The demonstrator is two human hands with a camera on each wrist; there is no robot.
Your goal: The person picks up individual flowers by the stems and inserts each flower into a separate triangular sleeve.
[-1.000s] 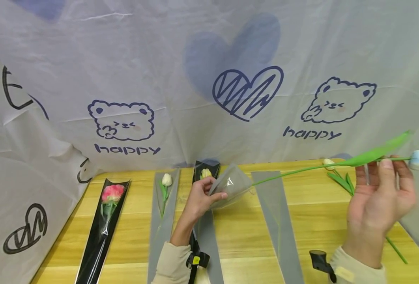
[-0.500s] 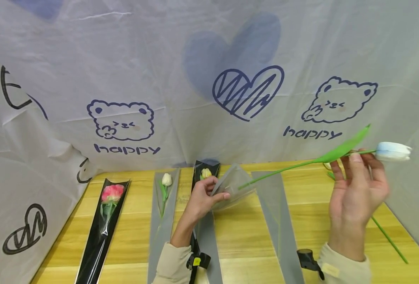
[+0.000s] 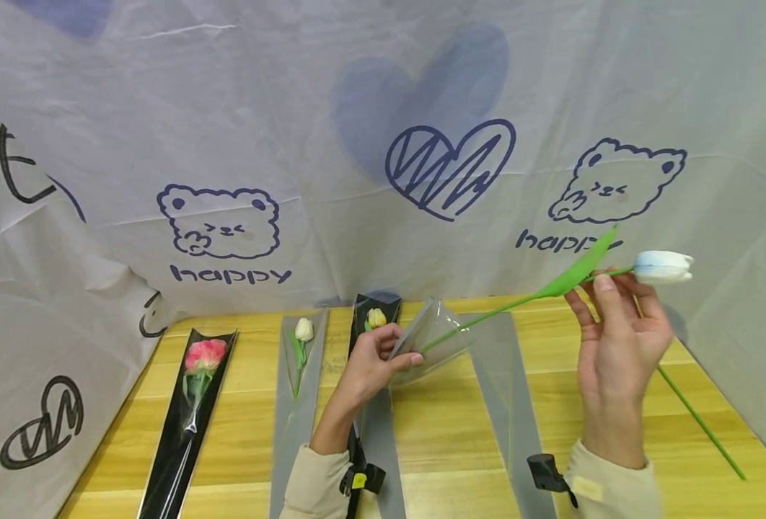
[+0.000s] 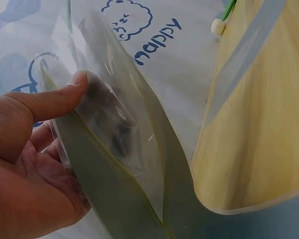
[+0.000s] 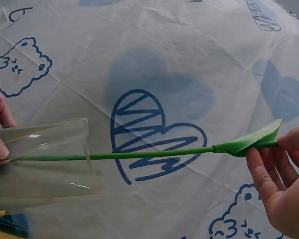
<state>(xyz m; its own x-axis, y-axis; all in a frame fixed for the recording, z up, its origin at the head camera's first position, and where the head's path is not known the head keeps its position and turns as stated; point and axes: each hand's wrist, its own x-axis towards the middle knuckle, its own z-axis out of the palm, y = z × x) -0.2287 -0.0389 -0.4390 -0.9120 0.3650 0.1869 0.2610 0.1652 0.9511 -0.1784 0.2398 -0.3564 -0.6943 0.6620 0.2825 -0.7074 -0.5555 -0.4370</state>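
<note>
Tulip stem (image 5: 149, 154) has slid farther into the clear-and-grey sleeve (image 3: 448, 353); sheathing looks only partly done.
Left hand (image 3: 370, 364) pinches the sleeve; right hand (image 3: 623, 339) pinches the stem near its white-and-blue bloom (image 3: 663, 267), outside with the leaf (image 3: 574, 277). Backdrop cloth (image 3: 331, 108) reads "happy" twice; the sleeve's small print is illegible.

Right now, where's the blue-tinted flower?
In the head view, the blue-tinted flower is at right, held by the right hand, its stem reaching into the clear sleeve in the left hand.
</note>
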